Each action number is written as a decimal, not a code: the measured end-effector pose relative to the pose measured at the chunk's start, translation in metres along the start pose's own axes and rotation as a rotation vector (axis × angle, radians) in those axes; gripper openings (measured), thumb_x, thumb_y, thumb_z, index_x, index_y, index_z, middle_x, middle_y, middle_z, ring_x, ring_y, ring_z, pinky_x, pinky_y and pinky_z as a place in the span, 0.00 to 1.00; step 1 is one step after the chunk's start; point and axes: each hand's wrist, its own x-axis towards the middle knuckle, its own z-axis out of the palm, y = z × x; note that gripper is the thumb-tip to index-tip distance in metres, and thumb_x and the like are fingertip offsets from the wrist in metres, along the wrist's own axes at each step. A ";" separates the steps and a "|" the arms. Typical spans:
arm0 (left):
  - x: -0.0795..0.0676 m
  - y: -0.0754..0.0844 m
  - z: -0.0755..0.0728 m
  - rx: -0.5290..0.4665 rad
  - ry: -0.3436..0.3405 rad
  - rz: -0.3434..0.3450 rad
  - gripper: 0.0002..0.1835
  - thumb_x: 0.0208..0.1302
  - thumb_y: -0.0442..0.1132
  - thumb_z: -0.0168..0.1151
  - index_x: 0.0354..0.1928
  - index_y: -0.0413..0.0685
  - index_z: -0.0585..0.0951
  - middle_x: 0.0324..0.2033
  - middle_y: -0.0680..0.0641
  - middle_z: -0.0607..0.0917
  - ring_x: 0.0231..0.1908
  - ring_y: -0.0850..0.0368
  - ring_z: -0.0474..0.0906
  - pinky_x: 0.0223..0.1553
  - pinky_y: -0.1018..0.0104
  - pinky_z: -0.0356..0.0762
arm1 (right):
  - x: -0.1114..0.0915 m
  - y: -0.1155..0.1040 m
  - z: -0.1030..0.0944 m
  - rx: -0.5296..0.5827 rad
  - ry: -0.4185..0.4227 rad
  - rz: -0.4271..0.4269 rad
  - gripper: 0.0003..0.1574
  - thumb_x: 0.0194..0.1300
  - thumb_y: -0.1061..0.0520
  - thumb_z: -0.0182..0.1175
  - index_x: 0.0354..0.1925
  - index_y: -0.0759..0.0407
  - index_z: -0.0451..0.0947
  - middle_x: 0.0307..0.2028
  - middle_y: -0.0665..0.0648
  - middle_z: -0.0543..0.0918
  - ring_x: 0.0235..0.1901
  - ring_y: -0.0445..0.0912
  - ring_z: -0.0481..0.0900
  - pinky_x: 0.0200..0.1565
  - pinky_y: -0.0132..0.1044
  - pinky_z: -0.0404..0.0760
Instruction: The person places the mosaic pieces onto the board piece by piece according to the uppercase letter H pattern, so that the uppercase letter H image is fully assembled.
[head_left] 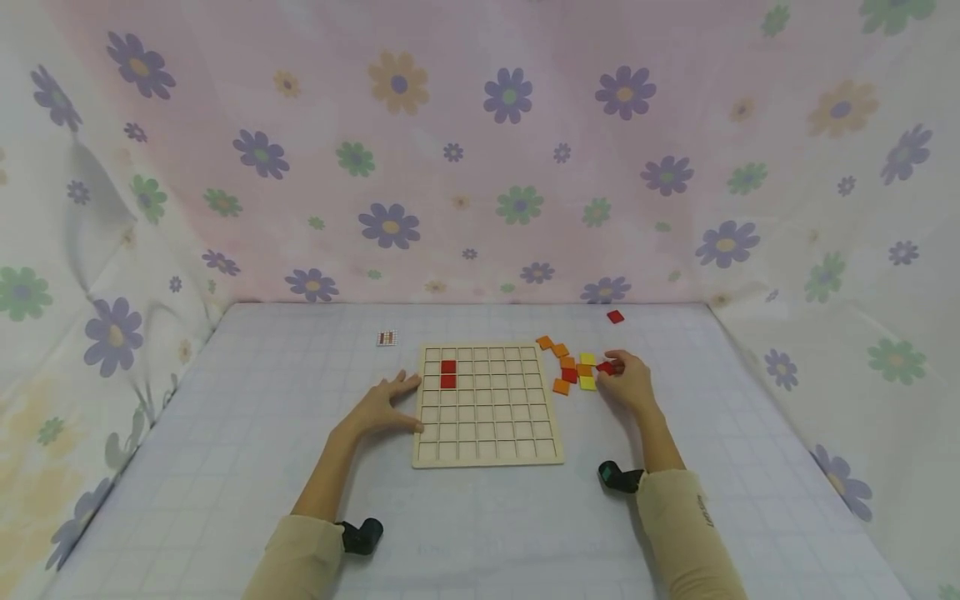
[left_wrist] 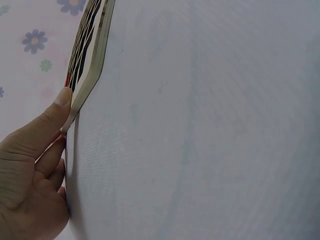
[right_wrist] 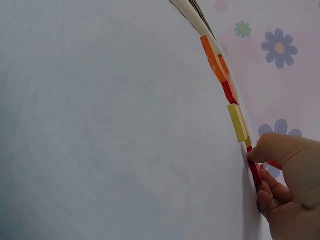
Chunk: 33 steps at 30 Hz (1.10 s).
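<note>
A wooden grid board (head_left: 487, 464) lies flat in the middle of the table, with two red square tiles (head_left: 447, 382) one above the other in its second column from the left. My left hand (head_left: 384, 406) touches the board's left edge, thumb and fingers spread apart; the left wrist view shows the thumb (left_wrist: 61, 102) against that edge. Right of the board, my right hand (head_left: 628, 382) pinches a red tile (right_wrist: 254, 167) between thumb and fingers. Beside it lies a loose group of orange tiles (head_left: 561, 387), yellow tiles (head_left: 587, 359) and a red tile (head_left: 570, 376).
A small printed card (head_left: 387, 338) lies behind the board's left corner. Another red tile (head_left: 616, 317) sits apart near the table's back edge. A flowered curtain (head_left: 465, 167) encloses the back and sides of the cloth-covered table (head_left: 480, 533).
</note>
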 end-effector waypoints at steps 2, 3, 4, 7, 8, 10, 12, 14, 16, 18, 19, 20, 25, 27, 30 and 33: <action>0.000 0.000 0.000 0.000 0.000 0.002 0.49 0.41 0.47 0.77 0.68 0.47 0.65 0.70 0.37 0.54 0.68 0.27 0.38 0.65 0.33 0.40 | -0.001 -0.001 0.000 0.010 -0.004 0.004 0.28 0.61 0.62 0.56 0.58 0.71 0.67 0.52 0.73 0.74 0.50 0.62 0.72 0.56 0.54 0.72; -0.001 0.000 0.000 -0.001 0.000 0.003 0.49 0.41 0.47 0.77 0.68 0.47 0.65 0.70 0.36 0.54 0.68 0.27 0.38 0.65 0.33 0.40 | -0.002 -0.002 -0.001 0.012 -0.005 0.004 0.27 0.61 0.62 0.57 0.58 0.71 0.67 0.52 0.73 0.74 0.50 0.61 0.72 0.56 0.54 0.72; -0.001 0.000 0.000 -0.002 0.000 0.004 0.49 0.41 0.47 0.77 0.68 0.47 0.65 0.70 0.36 0.54 0.68 0.27 0.38 0.65 0.33 0.40 | -0.002 -0.002 -0.001 0.015 -0.004 0.000 0.27 0.61 0.62 0.57 0.58 0.72 0.67 0.51 0.73 0.74 0.50 0.62 0.72 0.56 0.54 0.72; -0.001 0.000 0.000 -0.005 0.000 0.006 0.49 0.41 0.47 0.77 0.68 0.46 0.65 0.70 0.36 0.54 0.68 0.27 0.39 0.65 0.33 0.41 | -0.005 -0.005 -0.002 0.043 0.005 -0.002 0.27 0.61 0.62 0.58 0.56 0.73 0.68 0.51 0.73 0.74 0.50 0.62 0.72 0.56 0.54 0.72; -0.001 0.000 0.000 -0.005 0.000 0.006 0.49 0.41 0.47 0.77 0.68 0.47 0.65 0.70 0.36 0.54 0.68 0.27 0.38 0.65 0.33 0.41 | -0.005 -0.005 -0.002 0.054 0.012 -0.009 0.26 0.61 0.62 0.58 0.56 0.73 0.69 0.51 0.73 0.75 0.49 0.62 0.73 0.56 0.53 0.73; -0.001 -0.001 0.000 -0.004 0.000 0.006 0.49 0.41 0.47 0.77 0.68 0.47 0.65 0.70 0.36 0.54 0.68 0.27 0.38 0.65 0.33 0.41 | -0.006 -0.007 0.000 0.087 0.024 -0.024 0.26 0.61 0.63 0.59 0.55 0.73 0.70 0.50 0.72 0.76 0.48 0.61 0.74 0.55 0.50 0.74; -0.001 -0.001 0.000 -0.004 0.001 0.004 0.49 0.41 0.47 0.77 0.68 0.47 0.65 0.70 0.36 0.54 0.68 0.27 0.38 0.65 0.33 0.40 | -0.005 -0.008 0.003 0.132 0.038 -0.050 0.25 0.61 0.63 0.60 0.55 0.73 0.71 0.49 0.72 0.77 0.47 0.60 0.76 0.53 0.41 0.78; -0.001 -0.001 0.000 -0.004 0.001 0.002 0.49 0.41 0.46 0.77 0.68 0.47 0.65 0.70 0.37 0.54 0.68 0.27 0.38 0.65 0.33 0.40 | -0.005 -0.011 0.008 0.185 0.052 -0.087 0.24 0.60 0.64 0.61 0.53 0.74 0.72 0.48 0.72 0.78 0.45 0.58 0.77 0.48 0.30 0.78; -0.001 -0.001 -0.001 -0.002 -0.001 0.001 0.49 0.41 0.47 0.77 0.68 0.47 0.65 0.70 0.37 0.54 0.68 0.28 0.38 0.65 0.33 0.40 | -0.004 -0.019 0.014 0.229 0.056 -0.126 0.23 0.60 0.64 0.62 0.52 0.74 0.73 0.47 0.72 0.79 0.43 0.54 0.79 0.43 0.21 0.76; -0.001 -0.001 -0.001 -0.002 -0.002 0.004 0.49 0.41 0.47 0.77 0.68 0.47 0.65 0.70 0.37 0.54 0.68 0.28 0.38 0.65 0.33 0.41 | -0.005 -0.032 0.018 0.286 0.041 -0.178 0.23 0.58 0.65 0.63 0.51 0.77 0.73 0.46 0.73 0.79 0.40 0.51 0.79 0.39 0.18 0.75; -0.001 -0.001 -0.001 -0.002 -0.002 0.006 0.49 0.41 0.47 0.77 0.68 0.47 0.65 0.70 0.36 0.54 0.68 0.28 0.38 0.65 0.33 0.41 | -0.007 -0.041 0.020 0.310 0.031 -0.203 0.23 0.58 0.66 0.63 0.50 0.78 0.74 0.45 0.74 0.79 0.39 0.50 0.79 0.38 0.18 0.74; -0.001 0.000 -0.001 -0.002 -0.002 0.007 0.49 0.41 0.47 0.77 0.68 0.47 0.65 0.70 0.36 0.54 0.68 0.28 0.38 0.65 0.33 0.41 | -0.009 -0.050 0.021 0.330 0.016 -0.226 0.23 0.57 0.67 0.63 0.49 0.79 0.73 0.45 0.75 0.79 0.39 0.50 0.79 0.38 0.18 0.75; -0.001 0.000 -0.001 -0.008 -0.004 0.007 0.49 0.41 0.46 0.77 0.68 0.47 0.65 0.70 0.37 0.54 0.68 0.28 0.38 0.65 0.33 0.40 | -0.018 -0.090 0.034 0.406 -0.064 -0.319 0.22 0.55 0.71 0.62 0.48 0.83 0.72 0.44 0.78 0.78 0.41 0.61 0.78 0.39 0.23 0.76; -0.001 0.000 -0.001 -0.009 -0.004 0.004 0.49 0.41 0.46 0.77 0.68 0.47 0.65 0.70 0.37 0.54 0.68 0.28 0.38 0.65 0.34 0.40 | -0.016 -0.096 0.045 0.409 -0.088 -0.344 0.22 0.56 0.71 0.61 0.48 0.83 0.72 0.45 0.77 0.78 0.43 0.64 0.77 0.41 0.29 0.77; -0.001 0.000 -0.001 -0.013 -0.002 0.000 0.49 0.41 0.46 0.77 0.68 0.47 0.65 0.70 0.37 0.54 0.68 0.28 0.38 0.65 0.34 0.40 | -0.009 -0.099 0.065 0.401 -0.122 -0.377 0.22 0.56 0.69 0.63 0.49 0.79 0.74 0.45 0.74 0.79 0.45 0.64 0.77 0.42 0.34 0.78; -0.001 0.001 0.000 -0.010 0.001 -0.001 0.49 0.41 0.46 0.77 0.68 0.47 0.65 0.70 0.37 0.54 0.68 0.28 0.38 0.65 0.34 0.40 | -0.005 -0.102 0.086 0.377 -0.158 -0.415 0.22 0.55 0.67 0.63 0.49 0.76 0.76 0.45 0.70 0.81 0.43 0.60 0.78 0.42 0.36 0.79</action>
